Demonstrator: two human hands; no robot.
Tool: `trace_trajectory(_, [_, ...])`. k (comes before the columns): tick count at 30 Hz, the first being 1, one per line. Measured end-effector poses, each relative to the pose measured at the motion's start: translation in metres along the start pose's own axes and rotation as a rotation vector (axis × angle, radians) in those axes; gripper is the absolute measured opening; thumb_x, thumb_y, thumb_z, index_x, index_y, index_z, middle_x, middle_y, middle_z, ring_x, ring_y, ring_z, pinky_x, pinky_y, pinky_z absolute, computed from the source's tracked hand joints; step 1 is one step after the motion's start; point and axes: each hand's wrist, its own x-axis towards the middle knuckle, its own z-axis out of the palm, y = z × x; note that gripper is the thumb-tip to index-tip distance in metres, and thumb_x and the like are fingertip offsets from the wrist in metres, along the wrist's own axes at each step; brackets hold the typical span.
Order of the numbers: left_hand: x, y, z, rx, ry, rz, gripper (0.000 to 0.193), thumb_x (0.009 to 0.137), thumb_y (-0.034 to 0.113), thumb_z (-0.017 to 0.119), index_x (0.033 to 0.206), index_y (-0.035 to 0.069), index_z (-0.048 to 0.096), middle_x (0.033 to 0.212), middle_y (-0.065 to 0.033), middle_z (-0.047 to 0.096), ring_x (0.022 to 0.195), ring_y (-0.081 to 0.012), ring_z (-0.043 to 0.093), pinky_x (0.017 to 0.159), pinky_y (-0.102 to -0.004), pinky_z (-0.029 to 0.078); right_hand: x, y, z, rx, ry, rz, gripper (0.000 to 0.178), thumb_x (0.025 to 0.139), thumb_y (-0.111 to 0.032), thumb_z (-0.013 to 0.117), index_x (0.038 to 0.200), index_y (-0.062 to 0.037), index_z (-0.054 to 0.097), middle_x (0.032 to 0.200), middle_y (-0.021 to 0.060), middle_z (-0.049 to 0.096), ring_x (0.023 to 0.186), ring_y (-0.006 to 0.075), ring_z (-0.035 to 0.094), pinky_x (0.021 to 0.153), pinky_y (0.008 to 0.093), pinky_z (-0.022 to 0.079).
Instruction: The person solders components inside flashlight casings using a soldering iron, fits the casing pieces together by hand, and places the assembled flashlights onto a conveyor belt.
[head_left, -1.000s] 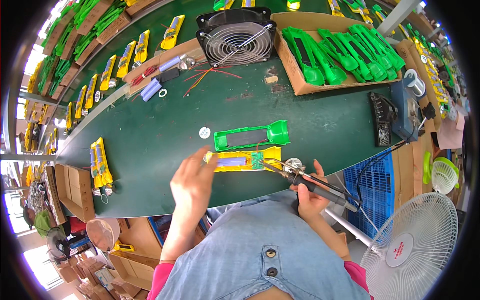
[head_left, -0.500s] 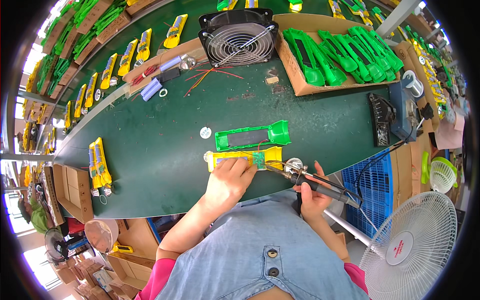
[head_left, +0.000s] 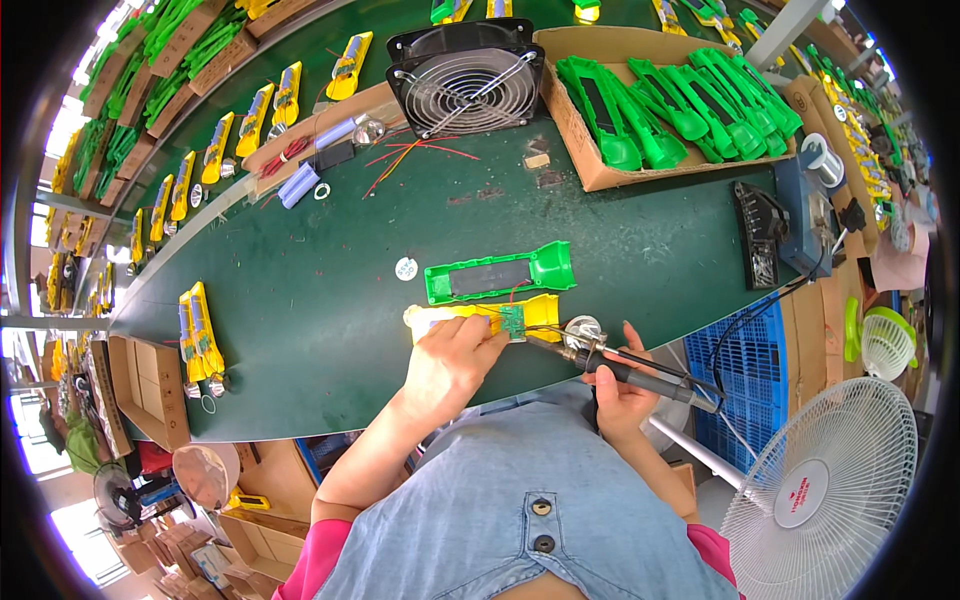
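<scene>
Dark green tabletop (head_left: 300, 330) spreads before me. My left hand (head_left: 450, 355) bends its fingers down over the yellow casing (head_left: 545, 306), left of its circuit board (head_left: 512, 320); I cannot tell whether they pinch anything. My right hand (head_left: 620, 398) is wrapped round a soldering iron (head_left: 648, 379), its tip near the board. Beyond the casing lies a green shell (head_left: 540, 269), then a caged fan (head_left: 467, 92).

The single head camera looked steeply down from the wearer's head, over a blue denim garment (head_left: 450, 490), and faced forward across the dark green worktop (head_left: 300, 240). It was near enough to show the left hand (head_left: 455, 355) and right hand (head_left: 625, 395) plainly by the worktop's near edge. Its wide fisheye span reached the metal-grilled fan (head_left: 470, 95) toward the far edge and the white pedestal fan (head_left: 815, 490) beyond the near edge at right.
</scene>
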Motion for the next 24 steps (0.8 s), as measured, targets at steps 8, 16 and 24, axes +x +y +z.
trace_trajectory(8, [0.0023,-0.0003,0.0032,-0.018,0.101,-0.006,0.022,0.061,0.007,0.064,0.083,0.006,0.065,0.071,-0.0043,0.05,0.06,-0.0183,0.053,0.05,-0.03,0.044,-0.0006,0.0073,-0.0059,-0.076,-0.039,-0.076,0.025,0.078,-0.005,0.061,0.099,0.0051,0.052,0.111,0.0222,0.049,0.071,0.0203,0.066,0.061,0.0238,0.056])
trace_trajectory(16, [-0.0002,-0.0011,0.0025,0.0,0.038,0.011,0.025,0.06,0.007,0.061,0.085,0.006,0.064,0.072,-0.0045,0.05,0.062,-0.0184,0.054,0.052,-0.0298,0.044,-0.0008,0.0047,-0.0052,-0.08,-0.085,-0.05,0.023,0.077,-0.001,0.06,0.098,0.0055,0.053,0.111,0.0216,0.048,0.074,0.0209,0.065,0.063,0.0247,0.056])
trace_trajectory(24, [0.0016,-0.0007,0.0,0.001,0.015,0.005,0.025,0.061,0.007,0.061,0.086,0.007,0.065,0.072,-0.0042,0.049,0.063,-0.0184,0.054,0.053,-0.0298,0.044,-0.001,0.0117,-0.0021,-0.097,-0.074,-0.116,0.024,0.077,-0.001,0.059,0.099,0.0055,0.052,0.108,0.0207,0.049,0.076,0.0215,0.065,0.061,0.0246,0.056])
